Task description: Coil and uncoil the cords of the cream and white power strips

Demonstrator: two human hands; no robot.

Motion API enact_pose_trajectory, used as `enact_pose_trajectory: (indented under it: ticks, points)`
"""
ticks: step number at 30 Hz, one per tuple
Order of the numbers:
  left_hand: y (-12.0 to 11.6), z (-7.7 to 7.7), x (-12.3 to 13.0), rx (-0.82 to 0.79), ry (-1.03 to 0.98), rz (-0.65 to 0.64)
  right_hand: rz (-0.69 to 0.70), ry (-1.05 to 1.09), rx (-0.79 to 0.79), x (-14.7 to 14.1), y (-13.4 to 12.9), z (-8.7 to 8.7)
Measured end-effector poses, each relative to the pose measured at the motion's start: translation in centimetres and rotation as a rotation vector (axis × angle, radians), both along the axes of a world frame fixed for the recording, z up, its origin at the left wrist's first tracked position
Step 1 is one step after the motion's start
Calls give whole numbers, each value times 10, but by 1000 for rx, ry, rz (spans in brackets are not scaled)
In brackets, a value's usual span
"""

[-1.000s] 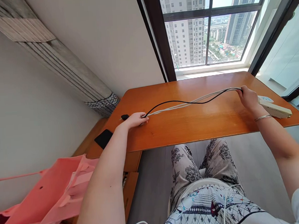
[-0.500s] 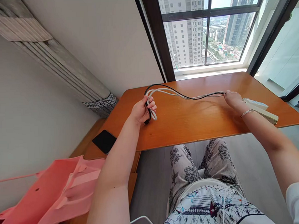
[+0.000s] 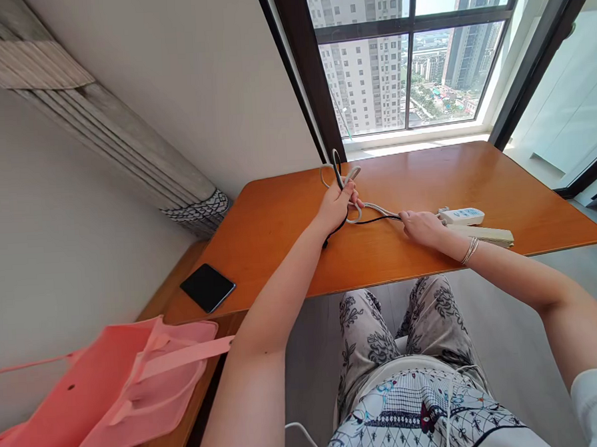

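Note:
Above the wooden desk (image 3: 476, 181), my left hand (image 3: 336, 205) is closed around looped white and black cables (image 3: 356, 174). Loops stick up past its fingers, and a black cable end hangs below it. My right hand (image 3: 421, 228) pinches the same cables farther right, low over the desk. Between the two hands the cables run slack. Beside my right hand lie a white power strip (image 3: 465, 216) and a pale flat block-like object (image 3: 489, 235), partly behind the hand and wrist.
A black tablet or phone (image 3: 208, 287) lies on the desk's left part. A pink bag (image 3: 111, 387) stands at the lower left. The window (image 3: 411, 77) is behind the desk, and a gathered curtain (image 3: 124, 139) hangs at the left.
My left hand has moved right and my right hand has moved left, so they are closer together. The cable stretch between them has shortened, and the strip and pale object have shifted left.

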State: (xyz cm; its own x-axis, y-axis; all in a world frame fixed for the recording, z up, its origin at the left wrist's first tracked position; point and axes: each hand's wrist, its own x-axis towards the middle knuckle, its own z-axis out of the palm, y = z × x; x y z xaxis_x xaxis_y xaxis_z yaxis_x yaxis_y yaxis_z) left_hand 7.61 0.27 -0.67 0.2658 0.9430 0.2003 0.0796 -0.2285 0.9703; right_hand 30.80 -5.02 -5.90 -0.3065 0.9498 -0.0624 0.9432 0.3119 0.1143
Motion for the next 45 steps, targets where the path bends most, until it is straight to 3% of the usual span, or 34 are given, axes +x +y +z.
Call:
enact_pose_trajectory:
  ticks: [5,9,14,20,26,32,37,41,45]
  points:
    - [-18,-19,23,109,300,-157,-38,119,-7,-6,2,9]
    - [-33,-26,40,215,652,-104,-49,187,-1,-6,1,22]
    - [-33,-17,52,241,993,-34,19,127,33,-10,-12,24]
    - [-35,-2,51,308,1233,-168,118,22,61,-11,-20,29]
    - [-35,-1,50,296,1282,-126,114,36,132,-11,-22,34]
    - [-38,-3,46,336,1295,-187,128,79,116,-7,-12,36]
    - [-48,-7,46,350,1273,-101,72,130,72,-10,-2,35]
    - [-52,-7,43,275,1112,25,10,117,93,-17,-1,33]
    - [-50,-11,39,52,789,-14,-25,160,122,-22,0,32]
